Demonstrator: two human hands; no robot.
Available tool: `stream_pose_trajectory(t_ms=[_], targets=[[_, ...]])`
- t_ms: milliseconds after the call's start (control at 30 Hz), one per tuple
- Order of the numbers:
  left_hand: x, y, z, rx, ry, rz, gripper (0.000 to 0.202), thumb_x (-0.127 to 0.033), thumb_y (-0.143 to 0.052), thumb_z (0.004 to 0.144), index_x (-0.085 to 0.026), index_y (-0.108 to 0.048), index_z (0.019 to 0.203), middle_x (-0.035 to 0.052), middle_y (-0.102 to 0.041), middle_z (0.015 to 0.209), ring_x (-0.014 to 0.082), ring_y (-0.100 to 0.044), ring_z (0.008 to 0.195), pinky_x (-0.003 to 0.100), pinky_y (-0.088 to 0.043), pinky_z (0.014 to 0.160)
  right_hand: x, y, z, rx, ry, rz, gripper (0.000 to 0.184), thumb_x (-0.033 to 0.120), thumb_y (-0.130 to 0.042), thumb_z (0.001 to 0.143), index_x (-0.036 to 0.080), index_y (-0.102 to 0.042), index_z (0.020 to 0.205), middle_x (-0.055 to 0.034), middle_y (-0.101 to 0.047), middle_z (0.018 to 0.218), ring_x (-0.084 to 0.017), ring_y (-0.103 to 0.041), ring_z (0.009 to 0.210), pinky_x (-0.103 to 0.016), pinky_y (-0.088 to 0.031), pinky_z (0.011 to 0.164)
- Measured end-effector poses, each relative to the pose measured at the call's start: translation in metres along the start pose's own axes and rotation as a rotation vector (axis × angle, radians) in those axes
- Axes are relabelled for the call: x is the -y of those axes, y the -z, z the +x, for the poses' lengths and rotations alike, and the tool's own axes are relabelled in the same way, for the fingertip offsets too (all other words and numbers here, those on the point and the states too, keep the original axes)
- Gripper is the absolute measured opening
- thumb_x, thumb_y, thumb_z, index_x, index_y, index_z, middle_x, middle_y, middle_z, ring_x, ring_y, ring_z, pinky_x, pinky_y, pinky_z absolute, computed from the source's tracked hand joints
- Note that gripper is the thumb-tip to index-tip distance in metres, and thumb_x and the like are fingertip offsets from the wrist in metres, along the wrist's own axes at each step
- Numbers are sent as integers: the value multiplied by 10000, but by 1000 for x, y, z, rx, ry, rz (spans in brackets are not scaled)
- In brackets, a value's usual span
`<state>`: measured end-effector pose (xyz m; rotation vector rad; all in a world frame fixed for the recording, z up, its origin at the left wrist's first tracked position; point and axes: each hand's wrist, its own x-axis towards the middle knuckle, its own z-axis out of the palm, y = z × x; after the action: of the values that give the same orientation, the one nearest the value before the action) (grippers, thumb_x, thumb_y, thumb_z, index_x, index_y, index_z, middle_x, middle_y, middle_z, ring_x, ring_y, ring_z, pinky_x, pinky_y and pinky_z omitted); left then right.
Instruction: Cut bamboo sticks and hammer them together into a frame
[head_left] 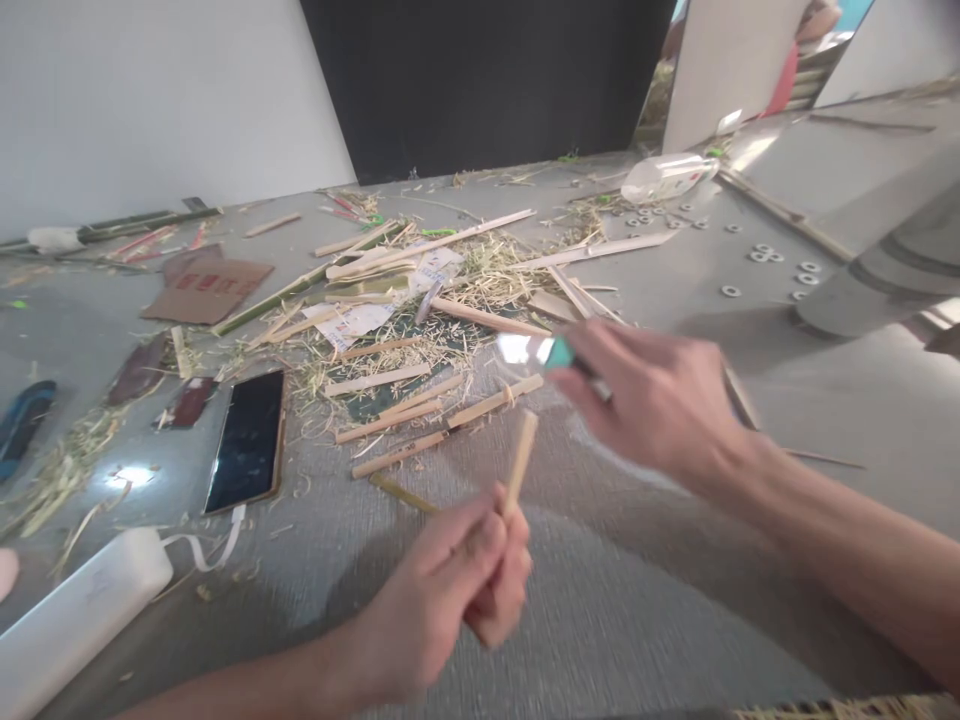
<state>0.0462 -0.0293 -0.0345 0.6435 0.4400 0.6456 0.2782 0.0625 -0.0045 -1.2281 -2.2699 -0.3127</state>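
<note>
My left hand (457,585) is closed around the lower end of a short bamboo stick (520,462), which points up and a little to the right. My right hand (652,400) is above and to the right of it, blurred, gripping a knife (544,351) with a teal handle; its shiny blade points left, just above the stick's tip. Several cut bamboo strips (442,412) lie on the grey table (645,600) right behind the stick.
A black phone (248,438) lies to the left, cabled to a white power bank (75,615). Bamboo shavings, longer slats (450,240) and paper scraps cover the table's middle. A brown cardboard piece (206,288), a clear plastic bottle (664,177) and several white rings (765,255) lie farther back.
</note>
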Motion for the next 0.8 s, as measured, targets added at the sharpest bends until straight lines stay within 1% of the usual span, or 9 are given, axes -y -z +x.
stream_pose_trajectory(t_ms=[67,133,267,367,467,567,633,733,800], targets=[[1,-1,-1,53,45,-4,343,-485,-491,1053,-209,-436,856,-89,-340,589,55,-240,450,200,-239,455,-11,1,3,-40,-151,-32,299,391,-442,1053,175,-595,914,-4,-594,679,-94,-389,483,-272,-246,474],[-2,2,0,49,5,-34,329,-472,-469,1064,-211,-438,866,-96,-298,589,54,-207,449,198,-237,458,-14,-1,2,-44,-161,41,289,366,-422,1052,172,-586,915,2,-559,658,-97,-379,484,-272,-251,473],[-12,9,4,-20,-75,-82,311,-441,-406,1091,-214,-448,883,-98,-214,597,60,-130,467,186,-208,467,6,-8,-8,34,70,247,285,382,-422,1058,163,-561,939,-7,-563,716,-109,-427,538,-281,-292,499],[-14,12,5,-47,-88,-70,317,-439,-400,1093,-215,-449,874,-96,-200,596,64,-124,467,189,-208,466,25,-11,-14,104,217,293,313,432,-429,1058,163,-571,985,-22,-590,769,-140,-481,606,-300,-327,538],[-13,12,3,-36,-79,-50,330,-460,-414,1086,-213,-447,870,-96,-201,596,62,-131,465,191,-214,468,35,-9,-15,123,281,280,331,430,-400,1066,160,-584,1017,-26,-595,759,-162,-512,629,-315,-353,555],[-11,10,2,-13,-58,-58,341,-480,-422,1079,-210,-447,872,-101,-214,591,58,-134,465,190,-219,473,31,-4,-10,67,324,217,345,442,-389,1069,172,-588,984,-36,-619,761,-163,-537,638,-311,-364,555],[-9,8,0,3,-47,-63,336,-476,-419,1080,-211,-452,875,-99,-248,586,57,-166,456,193,-230,469,20,-2,-5,14,256,128,325,428,-412,1065,184,-580,932,-27,-618,733,-140,-497,576,-296,-329,520],[-3,5,-3,73,35,-48,311,-453,-442,1075,-211,-457,881,-86,-336,592,58,-242,444,204,-256,457,-5,-1,3,-51,-70,-11,295,396,-427,1059,197,-556,884,6,-554,649,-106,-359,472,-278,-233,470],[-2,6,-3,90,81,-38,300,-448,-458,1070,-210,-458,888,-81,-353,603,58,-259,454,208,-255,462,-19,-3,6,-82,-241,-15,322,408,-409,1055,213,-516,822,18,-494,603,-109,-327,472,-275,-231,480]])
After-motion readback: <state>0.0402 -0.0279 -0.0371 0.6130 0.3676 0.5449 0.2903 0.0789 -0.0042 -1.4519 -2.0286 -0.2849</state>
